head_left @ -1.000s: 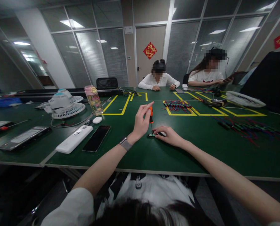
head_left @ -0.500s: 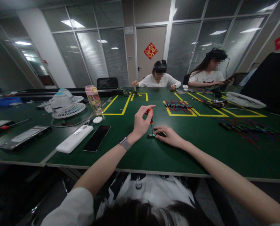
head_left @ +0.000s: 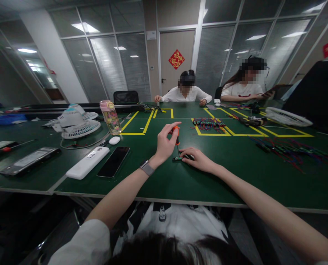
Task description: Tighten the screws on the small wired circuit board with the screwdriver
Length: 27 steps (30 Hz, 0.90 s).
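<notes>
My left hand (head_left: 166,142), with a watch on its wrist, is closed around the orange-and-black handle of a screwdriver (head_left: 177,138). The shaft points down, its tip meeting a small green circuit board (head_left: 177,159) that lies on the green table. From the right, my right hand (head_left: 198,159) grips the board with thumb and fingers and keeps it against the tabletop. Its fingers hide the board's right part. Whether the tip sits in a screw is too small to tell.
Left of my hands lie a black phone (head_left: 113,162), a white power bank (head_left: 88,163) and a white rounded case (head_left: 114,140). A bottle (head_left: 110,117) and fans (head_left: 79,123) stand beyond. Wired boards (head_left: 209,124) lie inside yellow tape, more wired boards (head_left: 299,151) at right. Two people sit opposite.
</notes>
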{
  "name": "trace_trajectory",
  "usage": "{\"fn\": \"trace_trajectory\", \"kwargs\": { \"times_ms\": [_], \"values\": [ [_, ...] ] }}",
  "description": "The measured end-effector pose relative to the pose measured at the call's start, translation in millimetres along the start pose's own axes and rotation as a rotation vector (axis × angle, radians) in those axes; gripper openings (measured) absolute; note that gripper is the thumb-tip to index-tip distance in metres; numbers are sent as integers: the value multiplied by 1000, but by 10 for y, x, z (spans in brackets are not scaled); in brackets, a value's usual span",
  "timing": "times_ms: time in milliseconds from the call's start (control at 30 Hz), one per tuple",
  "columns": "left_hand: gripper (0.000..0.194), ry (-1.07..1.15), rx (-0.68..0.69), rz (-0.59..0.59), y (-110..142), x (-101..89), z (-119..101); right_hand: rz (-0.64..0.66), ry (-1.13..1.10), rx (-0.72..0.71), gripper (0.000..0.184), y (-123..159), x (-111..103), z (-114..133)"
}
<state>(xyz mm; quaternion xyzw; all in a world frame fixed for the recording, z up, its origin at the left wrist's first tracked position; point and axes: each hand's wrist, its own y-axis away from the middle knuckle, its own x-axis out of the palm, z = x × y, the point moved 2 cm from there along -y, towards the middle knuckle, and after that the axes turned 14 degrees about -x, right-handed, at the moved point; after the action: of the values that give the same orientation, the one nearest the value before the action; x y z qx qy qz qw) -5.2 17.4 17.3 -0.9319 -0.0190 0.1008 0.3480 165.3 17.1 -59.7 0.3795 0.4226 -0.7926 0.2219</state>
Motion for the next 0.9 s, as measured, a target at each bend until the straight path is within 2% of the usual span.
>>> {"fn": "trace_trajectory", "kwargs": {
  "times_ms": [467,900],
  "values": [
    [25,-5,-16,3,2,-6,-8,0,16,19,14,1,-7,25],
    [32,-13,-62,32,7,0,74,14,4,-10,13,-4,-17,51]
  ]
}}
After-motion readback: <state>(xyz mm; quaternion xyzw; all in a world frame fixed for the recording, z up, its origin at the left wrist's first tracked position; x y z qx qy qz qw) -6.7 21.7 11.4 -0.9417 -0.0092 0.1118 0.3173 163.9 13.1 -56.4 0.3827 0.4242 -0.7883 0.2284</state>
